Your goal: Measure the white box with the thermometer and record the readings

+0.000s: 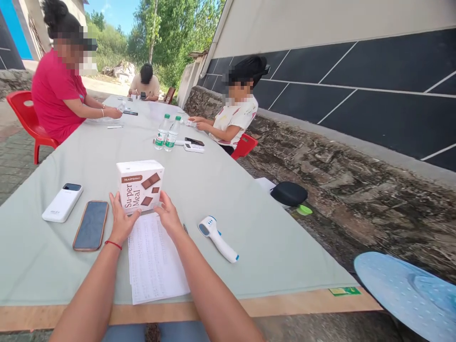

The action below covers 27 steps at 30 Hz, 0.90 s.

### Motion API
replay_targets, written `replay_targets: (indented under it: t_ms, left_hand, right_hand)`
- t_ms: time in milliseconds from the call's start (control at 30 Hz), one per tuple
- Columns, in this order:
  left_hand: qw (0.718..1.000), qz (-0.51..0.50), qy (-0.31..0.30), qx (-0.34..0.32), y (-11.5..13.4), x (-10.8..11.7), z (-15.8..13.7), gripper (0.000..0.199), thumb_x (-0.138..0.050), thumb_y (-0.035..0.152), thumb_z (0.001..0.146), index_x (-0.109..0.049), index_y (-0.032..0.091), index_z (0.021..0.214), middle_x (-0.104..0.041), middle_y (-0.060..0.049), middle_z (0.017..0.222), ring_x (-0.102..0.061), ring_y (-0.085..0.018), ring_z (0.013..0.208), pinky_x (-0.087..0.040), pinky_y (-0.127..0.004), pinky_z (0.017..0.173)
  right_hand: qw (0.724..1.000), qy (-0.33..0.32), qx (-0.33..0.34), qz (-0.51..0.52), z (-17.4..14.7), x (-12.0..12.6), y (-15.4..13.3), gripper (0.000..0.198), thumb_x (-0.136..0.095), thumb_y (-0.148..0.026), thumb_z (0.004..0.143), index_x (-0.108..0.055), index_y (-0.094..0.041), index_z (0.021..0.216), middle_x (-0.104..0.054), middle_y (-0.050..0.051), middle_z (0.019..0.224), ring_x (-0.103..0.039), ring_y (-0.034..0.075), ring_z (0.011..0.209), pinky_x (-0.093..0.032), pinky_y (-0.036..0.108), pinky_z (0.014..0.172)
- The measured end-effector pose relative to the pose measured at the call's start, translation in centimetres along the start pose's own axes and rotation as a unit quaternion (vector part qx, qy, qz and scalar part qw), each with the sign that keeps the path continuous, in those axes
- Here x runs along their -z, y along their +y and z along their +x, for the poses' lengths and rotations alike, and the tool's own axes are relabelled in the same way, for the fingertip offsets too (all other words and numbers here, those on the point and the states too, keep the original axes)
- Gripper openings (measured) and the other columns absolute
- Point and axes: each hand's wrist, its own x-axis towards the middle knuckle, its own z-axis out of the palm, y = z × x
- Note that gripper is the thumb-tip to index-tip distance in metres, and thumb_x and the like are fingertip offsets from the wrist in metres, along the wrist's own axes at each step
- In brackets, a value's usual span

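A white box [140, 186] with brown chocolate pictures and the words "Su-per Meal" stands upright in front of me. My left hand [123, 219] holds its lower left side, thumb across the front edge. At the lower right corner, the fingers of my right hand [168, 213] rest against the box. Under my wrists lie sheets of paper [155, 266] covered with small print or writing. Left of my hand is a smartphone [90, 225] in a brown case, with a white power bank [63, 203] beyond it. A white infrared thermometer [218, 239] lies to the right.
Two water bottles [167, 133] with green caps stand farther up the long table [278, 266], beside another power bank [194, 148] and a dark phone [194, 141]. Several people sit around the table on red chairs [30, 118]. A blue dotted round object [402, 289] is at the right.
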Motion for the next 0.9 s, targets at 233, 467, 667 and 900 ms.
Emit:
replay_targets:
  t_ms: [233,467,667,900]
  left_hand:
    - [0.949,-0.295,0.013,0.112,2.4,-0.2,-0.4,0.069,-0.078,0.046,0.063,-0.037,0.025,0.113,-0.065,-0.005,0.103,-0.066,-0.023,0.095,-0.053,-0.038,0.082]
    - [0.909,-0.363,-0.094,0.183,4.6,-1.1,-1.5,0.063,-0.081,0.045,0.059,-0.056,0.017,0.11,-0.069,-0.009,0.102,-0.067,-0.028,0.094,-0.053,-0.038,0.08]
    - [0.907,-0.349,-0.078,0.221,5.0,-1.5,-1.7,0.064,-0.084,0.042,0.055,-0.056,0.015,0.107,-0.069,-0.01,0.104,-0.066,-0.026,0.094,-0.053,-0.038,0.079]
    - [0.931,-0.288,-0.09,0.205,4.6,-1.5,-1.6,0.065,-0.084,0.042,0.056,-0.055,0.016,0.108,-0.065,-0.009,0.111,-0.064,-0.025,0.099,-0.051,-0.037,0.084]
  right_hand:
    - [0.998,-0.024,0.06,-0.025,-4.8,5.3,-2.0,0.056,-0.054,-0.033,0.082,-0.045,-0.029,0.138,-0.05,0.006,0.138,-0.05,0.022,0.124,-0.042,0.041,0.102]
    - [0.897,0.172,-0.084,-0.399,-7.8,16.2,4.6,0.064,-0.069,-0.046,0.064,-0.058,-0.016,0.119,-0.059,0.021,0.12,-0.051,0.038,0.114,-0.04,0.05,0.091]
    - [0.934,0.13,-0.146,-0.299,-8.5,16.3,3.2,0.033,-0.059,-0.046,0.07,-0.063,-0.019,0.089,-0.063,0.008,0.078,-0.058,0.026,0.075,-0.043,0.035,0.066]
    - [0.989,0.122,-0.058,0.054,-11.0,7.4,-3.8,0.035,-0.057,-0.051,0.078,-0.063,-0.018,0.088,-0.061,0.001,0.071,-0.051,0.016,0.06,-0.041,0.027,0.055]
